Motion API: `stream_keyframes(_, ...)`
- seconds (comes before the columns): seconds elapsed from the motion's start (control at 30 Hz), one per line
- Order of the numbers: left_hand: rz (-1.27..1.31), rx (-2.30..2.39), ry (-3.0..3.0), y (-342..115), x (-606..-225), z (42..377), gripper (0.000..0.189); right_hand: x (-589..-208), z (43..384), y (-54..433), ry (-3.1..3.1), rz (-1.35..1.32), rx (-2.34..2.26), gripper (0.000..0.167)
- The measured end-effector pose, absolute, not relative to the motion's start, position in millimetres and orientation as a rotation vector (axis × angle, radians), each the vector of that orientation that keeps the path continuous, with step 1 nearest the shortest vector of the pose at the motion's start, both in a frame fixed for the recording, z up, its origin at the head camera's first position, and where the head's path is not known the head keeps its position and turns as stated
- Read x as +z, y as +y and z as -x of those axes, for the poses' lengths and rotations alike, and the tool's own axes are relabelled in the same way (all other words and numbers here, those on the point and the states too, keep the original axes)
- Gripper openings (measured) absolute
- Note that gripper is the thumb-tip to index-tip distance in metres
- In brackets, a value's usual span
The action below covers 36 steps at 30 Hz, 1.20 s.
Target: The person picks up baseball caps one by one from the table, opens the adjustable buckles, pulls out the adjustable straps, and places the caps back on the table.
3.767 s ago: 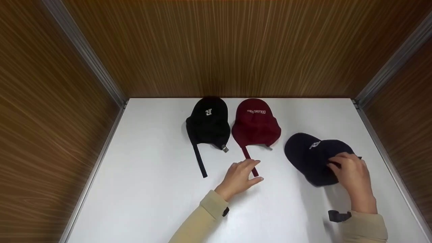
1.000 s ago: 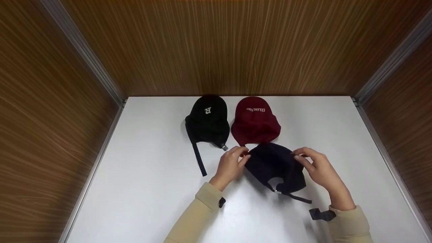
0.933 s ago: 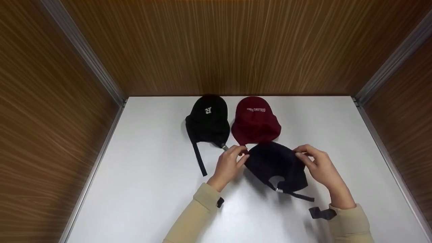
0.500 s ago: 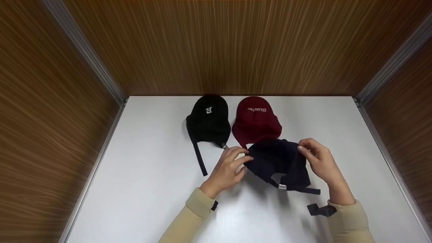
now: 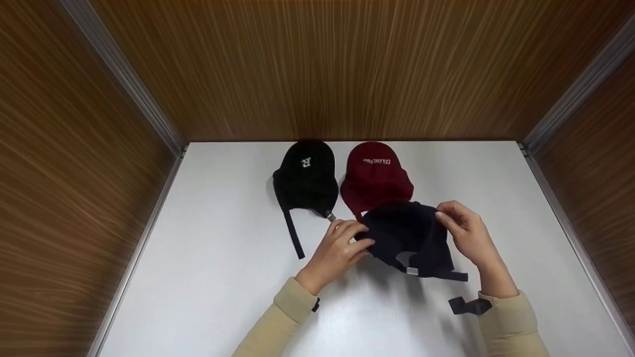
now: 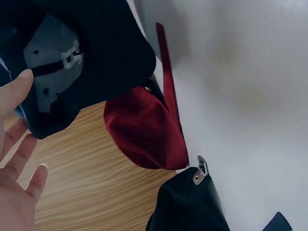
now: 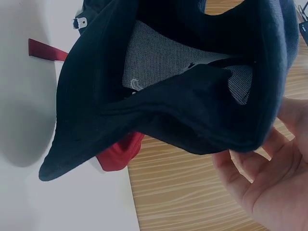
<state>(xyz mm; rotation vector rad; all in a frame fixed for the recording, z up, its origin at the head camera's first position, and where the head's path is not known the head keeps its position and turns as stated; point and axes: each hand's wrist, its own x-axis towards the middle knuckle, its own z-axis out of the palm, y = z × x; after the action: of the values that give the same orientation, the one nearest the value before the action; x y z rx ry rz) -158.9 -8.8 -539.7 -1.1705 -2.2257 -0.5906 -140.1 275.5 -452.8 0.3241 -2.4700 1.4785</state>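
Between both hands a navy baseball cap is held above the table, its back opening and metal strap buckle facing the person. The left hand holds its left edge, thumb on the inside and other fingers outside. At the opposite edge the right hand pinches the fabric between thumb and fingers. Mesh lining and the brim show in the right wrist view, where the navy cap hangs tilted. Just behind it lies a dark red cap with white lettering, its strap partly hidden by the navy cap and left hand.
A black cap with a white letter lies left of the red one, its loose strap pointing toward the person. The white table is bounded by wood-grain panels at the back and sides.
The navy cap, earlier lying at the right under the right hand, has been lifted leftward and turned. The left hand has come to its edge. Lately the cap has tilted and shifted slightly.
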Motion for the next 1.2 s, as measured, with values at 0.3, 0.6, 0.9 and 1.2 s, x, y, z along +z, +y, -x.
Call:
stream_keyframes(0.3,1.179,-0.343,-2.112,-3.7,-542.3,163.0,0.011,-484.7,158.1,292.6,-2.452,-0.283,1.547,0.006)
stream_keyframes(0.6,1.176,-0.189,-2.037,-2.7,-537.8,167.0,0.024,-471.8,152.8,287.3,-2.44,-0.303,1.574,0.005)
stream_keyframes(0.9,1.132,-0.439,-1.985,1.7,-527.0,169.1,0.008,-464.6,151.5,284.3,-2.415,-0.315,1.606,0.005)
stream_keyframes(1.2,1.071,-0.683,-2.059,11.7,-512.4,165.9,0.012,-477.3,149.5,298.9,-2.417,-0.281,1.595,0.012)
